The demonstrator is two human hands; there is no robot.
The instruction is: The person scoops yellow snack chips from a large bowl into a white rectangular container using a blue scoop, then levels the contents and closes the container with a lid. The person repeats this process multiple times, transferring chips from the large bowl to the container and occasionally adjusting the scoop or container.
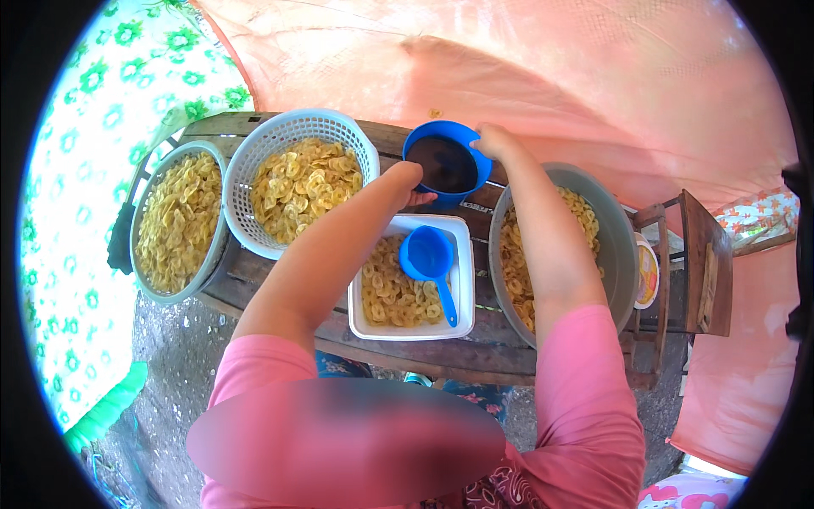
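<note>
A round blue tub (483, 174) of dark brown liquid stands at the far middle of the wooden table. My left hand (410, 181) grips its near left side, fingers curled below the rim. Its right rim is pinched in my right hand (493, 142). Closer to me sits a white rectangular tub (357, 321) of thin, round yellow slices that look like banana chips. Across those slices lies a blue dipper (427, 254), its handle pointing toward me.
Left of the tubs stand a white perforated basket (241, 188) and a grey-rimmed basin (141, 265), both heaped with yellow slices. A large grey basin (623, 280), under my right forearm, holds more. Wooden chair (704, 267) stands at right; peach cloth (543, 59) hangs behind the table (390, 356).
</note>
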